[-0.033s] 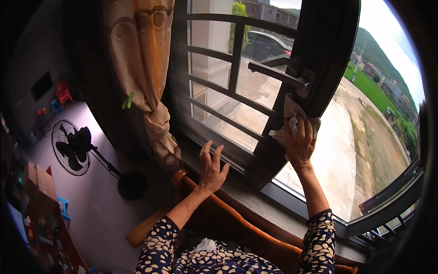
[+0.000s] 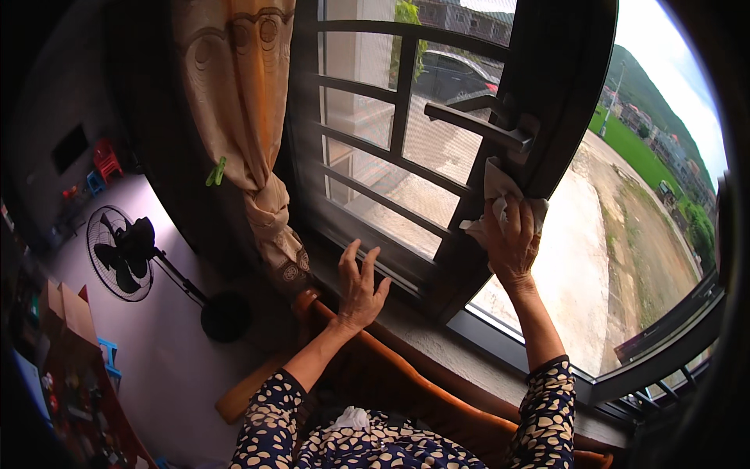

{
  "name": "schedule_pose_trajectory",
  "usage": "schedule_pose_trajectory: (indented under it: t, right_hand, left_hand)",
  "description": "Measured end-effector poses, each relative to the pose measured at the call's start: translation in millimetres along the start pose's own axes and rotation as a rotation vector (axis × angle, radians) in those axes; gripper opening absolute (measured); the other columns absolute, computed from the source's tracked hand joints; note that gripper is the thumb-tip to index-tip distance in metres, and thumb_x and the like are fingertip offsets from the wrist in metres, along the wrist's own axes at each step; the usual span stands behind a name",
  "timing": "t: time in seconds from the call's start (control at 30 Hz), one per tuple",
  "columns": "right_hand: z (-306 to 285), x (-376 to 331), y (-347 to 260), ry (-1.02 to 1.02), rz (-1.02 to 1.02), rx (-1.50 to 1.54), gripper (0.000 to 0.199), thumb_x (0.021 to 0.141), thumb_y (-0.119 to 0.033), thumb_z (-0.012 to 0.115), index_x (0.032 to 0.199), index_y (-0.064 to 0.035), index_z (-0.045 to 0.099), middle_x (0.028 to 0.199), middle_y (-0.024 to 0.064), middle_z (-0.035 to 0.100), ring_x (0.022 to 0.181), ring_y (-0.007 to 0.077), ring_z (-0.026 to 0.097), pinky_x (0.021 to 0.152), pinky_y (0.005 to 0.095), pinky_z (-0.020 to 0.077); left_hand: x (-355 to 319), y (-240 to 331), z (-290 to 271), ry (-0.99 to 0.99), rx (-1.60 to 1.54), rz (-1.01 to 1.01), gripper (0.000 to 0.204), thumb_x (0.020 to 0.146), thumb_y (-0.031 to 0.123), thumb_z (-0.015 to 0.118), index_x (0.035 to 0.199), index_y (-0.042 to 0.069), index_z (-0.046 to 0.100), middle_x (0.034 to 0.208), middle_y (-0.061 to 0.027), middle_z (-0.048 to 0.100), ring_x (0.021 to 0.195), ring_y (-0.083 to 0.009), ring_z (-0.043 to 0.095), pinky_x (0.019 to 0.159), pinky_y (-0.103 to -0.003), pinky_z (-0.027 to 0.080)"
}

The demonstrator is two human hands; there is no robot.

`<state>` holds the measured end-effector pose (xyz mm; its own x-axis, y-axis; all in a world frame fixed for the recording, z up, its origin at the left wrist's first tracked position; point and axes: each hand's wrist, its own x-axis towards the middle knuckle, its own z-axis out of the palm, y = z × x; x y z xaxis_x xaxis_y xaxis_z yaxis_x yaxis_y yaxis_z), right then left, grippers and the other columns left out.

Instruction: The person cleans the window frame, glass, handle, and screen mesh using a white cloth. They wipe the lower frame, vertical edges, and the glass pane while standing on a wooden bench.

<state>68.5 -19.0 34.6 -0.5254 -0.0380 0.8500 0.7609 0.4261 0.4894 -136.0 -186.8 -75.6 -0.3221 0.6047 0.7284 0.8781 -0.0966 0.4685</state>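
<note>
My right hand (image 2: 512,246) is closed around a crumpled white cloth (image 2: 500,181), pressing it to the dark window frame (image 2: 461,254). Just above the cloth is the window's lever handle (image 2: 478,127). My left hand (image 2: 362,289) has its fingers spread and holds nothing. It hovers over the curved wooden top rail of a bench (image 2: 375,348), near the lower part of the barred, screened window (image 2: 375,223). Another white crumpled piece, perhaps tissue (image 2: 351,420), rests on my patterned clothing.
A knotted beige curtain (image 2: 269,205) hangs left of the window, with a green clip (image 2: 216,172) beside it. A black standing fan (image 2: 125,250) is on the floor at left. Cardboard boxes (image 2: 69,316) and a blue stool (image 2: 109,356) stand nearer. Through the glass, a dark car (image 2: 453,76) shows outside.
</note>
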Motion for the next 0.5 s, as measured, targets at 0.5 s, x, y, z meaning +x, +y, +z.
schedule_pose_trajectory:
  t: [0.5]
  right_hand:
    - [32, -2, -63, -0.106, -0.174, 0.013, 0.022, 0.086, -0.028, 0.063, 0.107, -0.0238, 0.062, 0.115, 0.0034, 0.054, 0.109, 0.0226, 0.054, 0.092, 0.0428, 0.0468]
  left_hand:
    - [24, -89, 6, -0.087, -0.030, 0.027, 0.062, 0.073, 0.007, 0.072, 0.129, 0.009, 0.046, 0.137, -0.0194, 0.029, 0.125, -0.0403, 0.032, 0.104, -0.048, 0.030]
